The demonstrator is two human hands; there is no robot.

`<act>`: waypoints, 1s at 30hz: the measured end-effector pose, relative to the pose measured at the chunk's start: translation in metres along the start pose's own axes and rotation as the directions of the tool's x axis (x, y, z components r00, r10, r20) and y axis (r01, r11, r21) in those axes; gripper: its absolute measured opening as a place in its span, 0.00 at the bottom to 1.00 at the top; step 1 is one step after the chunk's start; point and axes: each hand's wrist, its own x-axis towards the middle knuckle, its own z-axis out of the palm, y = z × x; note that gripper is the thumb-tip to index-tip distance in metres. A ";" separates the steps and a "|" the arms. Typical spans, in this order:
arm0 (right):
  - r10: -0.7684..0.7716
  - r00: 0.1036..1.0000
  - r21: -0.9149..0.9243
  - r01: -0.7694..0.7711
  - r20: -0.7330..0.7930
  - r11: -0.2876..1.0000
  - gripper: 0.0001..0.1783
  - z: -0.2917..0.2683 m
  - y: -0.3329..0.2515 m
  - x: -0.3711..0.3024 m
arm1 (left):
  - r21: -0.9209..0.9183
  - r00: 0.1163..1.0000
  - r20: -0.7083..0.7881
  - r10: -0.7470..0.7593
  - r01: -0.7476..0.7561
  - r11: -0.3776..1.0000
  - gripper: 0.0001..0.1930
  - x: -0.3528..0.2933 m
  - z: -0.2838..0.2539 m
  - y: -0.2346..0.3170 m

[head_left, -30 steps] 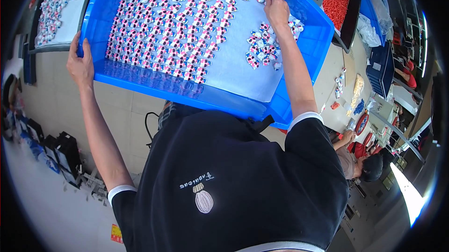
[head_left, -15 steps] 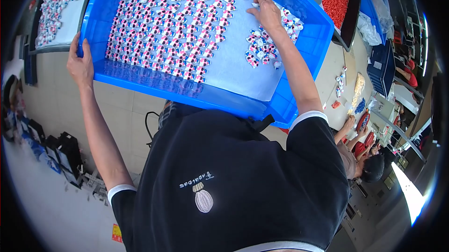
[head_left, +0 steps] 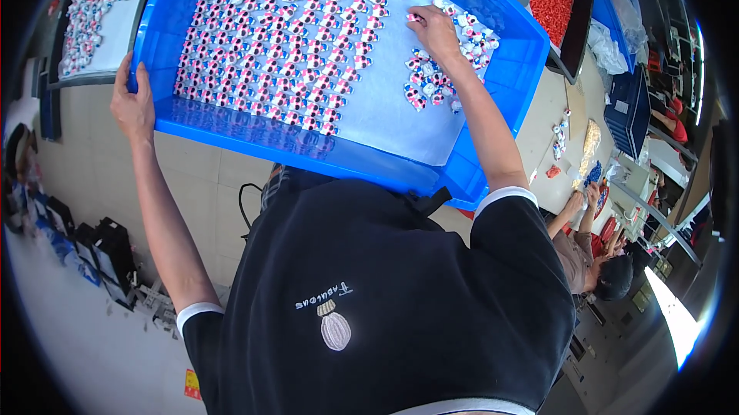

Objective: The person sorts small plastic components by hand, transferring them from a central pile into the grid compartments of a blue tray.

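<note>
A big blue plastic tray (head_left: 254, 132) spans the upper middle, lined with a white sheet (head_left: 389, 118). Many small white, pink and blue toy figures with dark eye patches (head_left: 269, 53) lie in close rows over its left part. More of these figures form a loose heap (head_left: 477, 38) at the tray's right side. My left hand (head_left: 133, 107) is closed on the tray's left rim. Over the bare strip between rows and heap is my right hand (head_left: 437, 32), its fingertips pinching one toy figure (head_left: 414, 18).
At the upper left stands a dark tray (head_left: 115, 68) with more figures. A container of red pieces (head_left: 553, 7) is at the upper right, near clear plastic bags (head_left: 608, 47). Further right, a co-worker (head_left: 573, 249) handles small parts at a table (head_left: 550, 180).
My right hand has moved down and slightly left, and a toy figure now shows at its fingertips. My left hand stays on the rim. The co-worker's hands have shifted.
</note>
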 end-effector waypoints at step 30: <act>0.172 0.978 0.155 -0.153 -0.119 0.976 0.13 0.018 -0.014 0.017 | 0.026 0.999 0.021 -0.031 0.031 0.999 0.19 0.001 0.000 0.000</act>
